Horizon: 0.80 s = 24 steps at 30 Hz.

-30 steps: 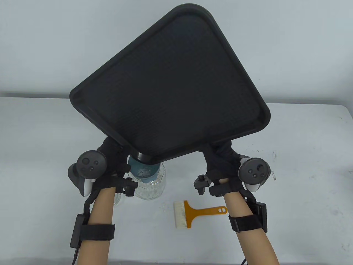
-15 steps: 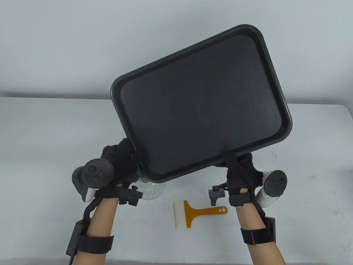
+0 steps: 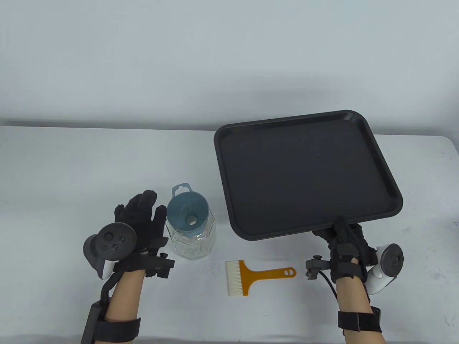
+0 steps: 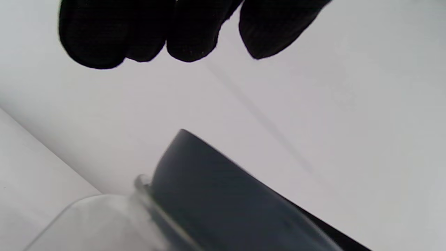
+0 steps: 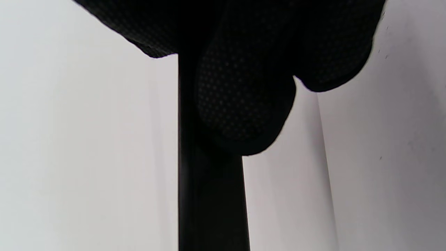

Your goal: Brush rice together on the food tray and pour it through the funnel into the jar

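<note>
Rice no longer showed on the black food tray (image 3: pixel 308 172), which had swung down from its steep tilt over the jar a second earlier to lie nearly level at 3 o'clock. The right hand (image 3: pixel 346 243) alone held it, fingers clamped on its near rim. The left hand (image 3: pixel 140 222) had let go and hung just beside the jar, fingers relaxed and apart, gripping nothing. A white table (image 3: pixel 71 172) stood before a plain pale wall (image 3: pixel 143 53). At 7 o'clock the clear glass jar (image 3: pixel 192 240) stood upright with the blue funnel (image 3: pixel 188 211) seated in its mouth; whether grains lay inside could not be told. A yellow-handled brush (image 3: pixel 258 274) lay at 6 o'clock.
</note>
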{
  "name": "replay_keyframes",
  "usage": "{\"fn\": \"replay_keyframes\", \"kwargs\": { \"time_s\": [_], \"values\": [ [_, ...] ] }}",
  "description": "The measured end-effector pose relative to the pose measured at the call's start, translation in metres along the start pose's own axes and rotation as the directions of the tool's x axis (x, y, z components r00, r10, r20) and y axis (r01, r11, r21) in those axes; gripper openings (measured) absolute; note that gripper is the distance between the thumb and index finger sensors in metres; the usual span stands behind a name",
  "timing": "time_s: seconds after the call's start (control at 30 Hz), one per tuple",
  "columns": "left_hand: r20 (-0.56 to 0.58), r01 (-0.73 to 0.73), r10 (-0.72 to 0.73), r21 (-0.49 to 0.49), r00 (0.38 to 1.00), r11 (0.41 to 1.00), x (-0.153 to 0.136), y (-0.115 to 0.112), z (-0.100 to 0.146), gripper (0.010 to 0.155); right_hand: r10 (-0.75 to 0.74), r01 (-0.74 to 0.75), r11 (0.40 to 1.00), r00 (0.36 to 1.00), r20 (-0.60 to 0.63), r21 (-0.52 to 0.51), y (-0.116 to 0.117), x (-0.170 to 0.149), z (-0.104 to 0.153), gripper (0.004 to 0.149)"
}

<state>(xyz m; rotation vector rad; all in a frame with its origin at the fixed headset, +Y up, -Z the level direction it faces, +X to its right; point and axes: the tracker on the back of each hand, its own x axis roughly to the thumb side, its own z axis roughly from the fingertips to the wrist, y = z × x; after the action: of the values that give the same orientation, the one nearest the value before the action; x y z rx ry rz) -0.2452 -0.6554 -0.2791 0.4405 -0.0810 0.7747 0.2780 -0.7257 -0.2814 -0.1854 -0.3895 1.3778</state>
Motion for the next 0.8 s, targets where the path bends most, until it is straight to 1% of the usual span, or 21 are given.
{"fn": "replay_keyframes", "kwargs": {
  "time_s": [0.13, 0.23, 0.4, 0.57, 0.67, 0.73, 0.8],
  "values": [
    [-0.065, -0.037, 0.039, 0.023, 0.997, 0.999, -0.025, -0.003, 0.011, 0.063, 0.066, -0.068, 0.996, 0.997, -0.044, -0.059, -0.014, -0.012, -0.003, 0.05],
    [-0.091, -0.041, 0.042, 0.022, 0.995, 0.999, -0.035, -0.008, 0.018, 0.063, 0.09, -0.098, 0.991, 0.992, -0.089, -0.092, -0.019, -0.022, -0.005, 0.051],
    [-0.118, -0.018, 0.014, -0.031, 0.993, 0.999, -0.043, -0.018, 0.025, 0.063, 0.133, -0.149, 0.982, 0.982, -0.137, -0.116, -0.023, -0.034, -0.005, 0.051],
    [-0.108, 0.03, -0.04, -0.088, 0.993, 0.996, -0.043, -0.027, 0.029, 0.065, 0.173, -0.191, 0.977, 0.97, -0.172, -0.093, -0.023, -0.039, -0.006, 0.052],
    [-0.114, 0.038, -0.05, -0.104, 0.992, 0.994, -0.044, -0.029, 0.031, 0.065, 0.201, -0.219, 0.973, 0.958, -0.202, -0.069, -0.023, -0.043, -0.006, 0.052],
    [-0.119, 0.037, -0.051, -0.114, 0.992, 0.993, -0.045, -0.03, 0.033, 0.066, 0.163, -0.182, 0.981, 0.962, -0.221, -0.069, -0.022, -0.045, -0.006, 0.052],
    [-0.127, 0.039, -0.055, -0.124, 0.99, 0.992, -0.047, -0.031, 0.035, 0.066, 0.164, -0.179, 0.983, 0.954, -0.249, -0.04, -0.023, -0.049, -0.006, 0.052]
  ]
}}
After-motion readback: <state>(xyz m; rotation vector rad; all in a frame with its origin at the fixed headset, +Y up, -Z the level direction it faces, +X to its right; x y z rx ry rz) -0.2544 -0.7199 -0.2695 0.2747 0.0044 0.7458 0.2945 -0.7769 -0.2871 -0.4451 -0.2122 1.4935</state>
